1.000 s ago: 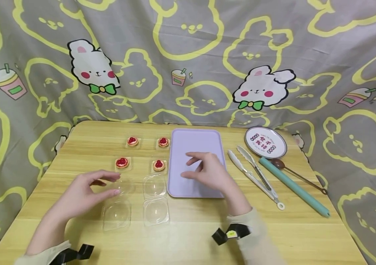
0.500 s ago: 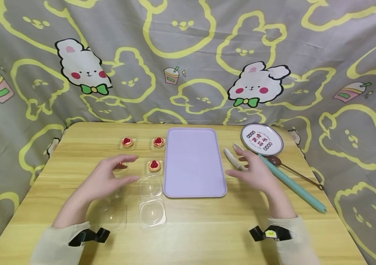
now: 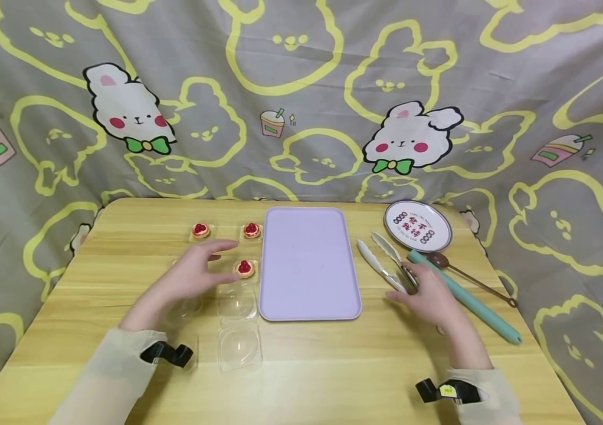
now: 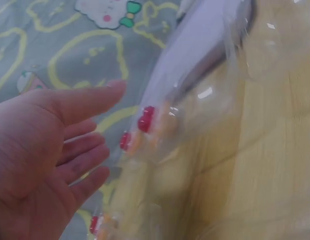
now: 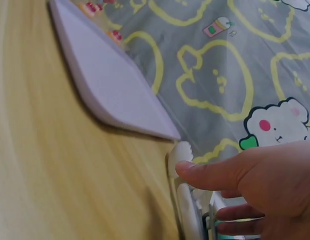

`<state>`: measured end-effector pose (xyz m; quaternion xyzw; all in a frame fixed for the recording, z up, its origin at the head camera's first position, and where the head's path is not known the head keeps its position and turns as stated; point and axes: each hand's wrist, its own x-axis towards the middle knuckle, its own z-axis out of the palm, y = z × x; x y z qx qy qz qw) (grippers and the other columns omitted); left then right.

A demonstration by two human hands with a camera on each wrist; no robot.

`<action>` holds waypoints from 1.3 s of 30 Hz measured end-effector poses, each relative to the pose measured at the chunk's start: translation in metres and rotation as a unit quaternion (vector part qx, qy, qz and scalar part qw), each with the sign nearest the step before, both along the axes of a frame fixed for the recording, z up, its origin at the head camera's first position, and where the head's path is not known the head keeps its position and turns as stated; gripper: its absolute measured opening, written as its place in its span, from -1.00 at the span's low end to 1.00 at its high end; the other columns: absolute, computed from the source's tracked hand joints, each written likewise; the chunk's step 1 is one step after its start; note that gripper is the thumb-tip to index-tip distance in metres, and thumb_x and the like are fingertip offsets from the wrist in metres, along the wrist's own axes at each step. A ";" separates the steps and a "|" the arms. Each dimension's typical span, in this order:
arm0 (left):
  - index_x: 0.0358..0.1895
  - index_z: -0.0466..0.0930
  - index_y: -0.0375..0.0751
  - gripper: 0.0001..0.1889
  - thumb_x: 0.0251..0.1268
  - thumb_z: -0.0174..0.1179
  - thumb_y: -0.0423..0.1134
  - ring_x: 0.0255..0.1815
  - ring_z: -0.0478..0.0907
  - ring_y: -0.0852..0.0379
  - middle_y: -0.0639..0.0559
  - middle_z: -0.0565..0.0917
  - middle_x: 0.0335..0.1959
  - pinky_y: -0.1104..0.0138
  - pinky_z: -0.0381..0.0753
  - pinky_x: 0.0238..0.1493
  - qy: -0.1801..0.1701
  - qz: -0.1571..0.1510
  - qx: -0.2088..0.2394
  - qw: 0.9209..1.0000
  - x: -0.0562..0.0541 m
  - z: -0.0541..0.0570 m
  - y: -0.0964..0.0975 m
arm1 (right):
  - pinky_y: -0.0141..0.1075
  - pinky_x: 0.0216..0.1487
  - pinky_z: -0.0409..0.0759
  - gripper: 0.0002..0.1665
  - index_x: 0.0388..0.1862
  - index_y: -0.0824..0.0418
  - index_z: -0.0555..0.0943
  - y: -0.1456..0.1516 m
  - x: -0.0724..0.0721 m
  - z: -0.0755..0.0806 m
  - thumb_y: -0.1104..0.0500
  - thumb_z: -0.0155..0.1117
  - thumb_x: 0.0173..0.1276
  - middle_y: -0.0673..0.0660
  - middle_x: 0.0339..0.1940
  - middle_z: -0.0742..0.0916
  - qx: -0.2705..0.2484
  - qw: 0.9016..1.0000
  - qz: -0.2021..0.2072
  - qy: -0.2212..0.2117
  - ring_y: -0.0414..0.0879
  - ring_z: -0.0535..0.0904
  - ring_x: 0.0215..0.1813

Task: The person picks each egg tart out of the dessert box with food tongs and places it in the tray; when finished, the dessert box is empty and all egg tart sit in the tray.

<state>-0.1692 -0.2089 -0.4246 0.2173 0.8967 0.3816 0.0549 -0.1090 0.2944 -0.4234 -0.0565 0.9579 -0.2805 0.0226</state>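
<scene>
My left hand point(image 3: 192, 274) hovers with relaxed fingers over the left of the table, thumb tip overlapping a berry-topped tart point(image 3: 245, 269). Two more tarts sit behind it, one at left point(image 3: 200, 229) and one at right point(image 3: 251, 229), each on clear plastic. Nothing is in this hand in the left wrist view. At the right, my right hand point(image 3: 431, 295) reaches over metal tongs point(image 3: 378, 262) with pale scalloped tips. In the right wrist view its thumb and fingers lie apart on either side of the tongs point(image 5: 187, 207). Part of the handle is hidden beneath the hand.
A lilac tray point(image 3: 309, 265) lies mid-table. Clear plastic clamshells point(image 3: 239, 345) stand open in front of the tarts. Right of the tongs are a teal rod point(image 3: 471, 304), a brown long-handled spoon point(image 3: 474, 277) and a printed plate point(image 3: 418, 227). A patterned curtain point(image 3: 312, 147) borders the table.
My right hand has moved from above the tray rightward to the tongs. My left hand has shifted right and forward, now covering the front-left tart. The view has turned slightly.
</scene>
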 end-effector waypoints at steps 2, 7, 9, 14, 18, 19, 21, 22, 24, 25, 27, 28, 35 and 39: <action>0.50 0.47 -0.29 -0.18 0.21 0.60 -0.10 0.43 0.46 -0.28 -0.18 0.50 0.48 -0.18 0.43 0.44 -0.008 -0.004 -0.013 1.000 -0.004 -0.002 0.002 | 0.38 0.51 0.21 0.04 0.50 0.57 0.35 0.001 0.000 -0.004 0.01 0.63 0.29 0.61 0.48 0.42 0.000 1.000 -0.004 0.001 0.55 0.23 0.53; 0.49 0.46 -0.34 -0.15 0.18 0.62 -0.07 0.40 0.48 -0.31 -0.23 0.51 0.47 -0.17 0.45 0.42 -0.019 -0.013 -0.030 0.999 -0.011 -0.007 0.003 | 0.37 0.50 0.23 0.03 0.50 0.60 0.32 0.001 -0.001 -0.010 0.03 0.61 0.32 0.61 0.48 0.42 0.000 1.000 -0.025 0.002 0.55 0.25 0.51; 0.49 0.46 -0.36 -0.13 0.16 0.62 -0.06 0.39 0.49 -0.32 -0.25 0.52 0.46 -0.17 0.45 0.42 -0.019 -0.017 -0.033 0.999 -0.012 -0.008 0.003 | 0.37 0.50 0.24 0.03 0.49 0.62 0.32 0.001 -0.002 -0.014 0.03 0.60 0.32 0.62 0.46 0.43 0.005 0.999 -0.031 0.004 0.56 0.27 0.50; 0.46 0.49 -0.37 -0.11 0.11 0.66 -0.06 0.42 0.47 -0.28 -0.26 0.54 0.43 -0.13 0.43 0.45 -0.017 -0.015 -0.045 0.999 -0.013 -0.011 0.003 | 0.36 0.48 0.27 0.02 0.45 0.65 0.35 0.005 -0.004 -0.028 0.04 0.62 0.31 0.65 0.40 0.47 0.013 0.998 -0.047 0.025 0.58 0.34 0.44; 0.44 0.51 -0.38 -0.12 0.09 0.66 -0.05 0.47 0.44 -0.26 -0.25 0.56 0.42 -0.12 0.37 0.50 -0.019 -0.009 -0.047 0.999 -0.014 -0.013 0.002 | 0.38 0.47 0.26 -0.01 0.44 0.63 0.37 0.006 -0.004 -0.034 0.01 0.60 0.32 0.66 0.38 0.48 0.014 0.997 -0.063 0.035 0.59 0.33 0.43; 0.44 0.52 -0.38 -0.12 0.09 0.67 -0.04 0.47 0.44 -0.26 -0.25 0.56 0.42 -0.12 0.37 0.50 -0.020 -0.009 -0.047 0.999 -0.014 -0.014 0.002 | 0.38 0.47 0.27 -0.01 0.44 0.63 0.38 0.006 -0.004 -0.035 -0.01 0.60 0.33 0.66 0.38 0.48 0.015 0.997 -0.066 0.036 0.59 0.33 0.43; 0.43 0.53 -0.39 -0.13 0.08 0.67 -0.04 0.46 0.45 -0.25 -0.25 0.57 0.41 -0.12 0.37 0.50 -0.020 -0.007 -0.046 0.999 -0.014 -0.015 0.001 | 0.38 0.47 0.26 -0.02 0.43 0.63 0.40 0.006 -0.004 -0.036 -0.03 0.58 0.34 0.67 0.37 0.47 0.013 0.997 -0.070 0.037 0.58 0.32 0.43; 0.42 0.53 -0.39 -0.13 0.08 0.67 -0.03 0.45 0.46 -0.25 -0.26 0.58 0.39 -0.12 0.37 0.50 -0.020 -0.007 -0.045 0.999 -0.015 -0.015 0.001 | 0.38 0.47 0.26 -0.02 0.42 0.62 0.40 0.006 -0.004 -0.037 -0.05 0.57 0.35 0.67 0.37 0.47 0.011 0.997 -0.071 0.037 0.58 0.32 0.43; 0.41 0.55 -0.39 -0.15 0.09 0.67 -0.03 0.44 0.46 -0.25 -0.25 0.60 0.38 -0.11 0.38 0.50 -0.020 -0.006 -0.046 0.999 -0.015 -0.016 0.000 | 0.38 0.47 0.26 -0.03 0.42 0.62 0.41 0.006 -0.004 -0.038 -0.06 0.56 0.36 0.66 0.36 0.47 0.007 0.997 -0.071 0.038 0.57 0.33 0.42; 0.40 0.55 -0.39 -0.15 0.09 0.67 -0.03 0.44 0.46 -0.25 -0.25 0.60 0.37 -0.11 0.38 0.50 -0.021 -0.007 -0.047 0.999 -0.015 -0.017 0.000 | 0.37 0.47 0.26 -0.04 0.42 0.61 0.42 0.006 -0.004 -0.039 -0.05 0.56 0.36 0.65 0.36 0.48 0.004 0.997 -0.072 0.038 0.56 0.33 0.42; 0.40 0.55 -0.39 -0.16 0.09 0.66 -0.03 0.45 0.45 -0.25 -0.25 0.60 0.37 -0.12 0.37 0.50 -0.022 -0.006 -0.048 0.999 -0.016 -0.017 0.000 | 0.36 0.47 0.26 -0.05 0.42 0.60 0.42 0.007 -0.004 -0.040 -0.05 0.56 0.37 0.64 0.35 0.49 -0.001 0.996 -0.074 0.040 0.55 0.34 0.42; 0.40 0.56 -0.38 -0.16 0.10 0.66 -0.02 0.46 0.44 -0.26 -0.25 0.60 0.37 -0.12 0.36 0.50 -0.023 -0.006 -0.049 0.999 -0.016 -0.017 0.000 | 0.36 0.47 0.27 -0.06 0.42 0.60 0.43 0.008 -0.004 -0.041 -0.04 0.56 0.37 0.63 0.35 0.49 -0.004 0.996 -0.075 0.040 0.54 0.34 0.42; 0.42 0.55 -0.36 -0.15 0.11 0.65 0.00 0.48 0.41 -0.27 -0.26 0.59 0.39 -0.13 0.33 0.52 -0.033 -0.002 -0.061 0.998 -0.017 -0.016 -0.001 | 0.34 0.42 0.33 -0.12 0.39 0.57 0.46 0.008 -0.004 -0.047 -0.02 0.56 0.36 0.59 0.31 0.54 -0.027 0.995 -0.083 0.056 0.50 0.40 0.38; 0.42 0.55 -0.35 -0.13 0.10 0.65 0.04 0.49 0.41 -0.27 -0.24 0.59 0.39 -0.13 0.33 0.52 -0.038 -0.001 -0.065 0.997 -0.017 -0.015 -0.001 | 0.35 0.41 0.33 -0.12 0.38 0.58 0.46 0.008 -0.002 -0.047 0.00 0.57 0.35 0.58 0.32 0.52 -0.035 0.993 -0.086 0.066 0.49 0.39 0.39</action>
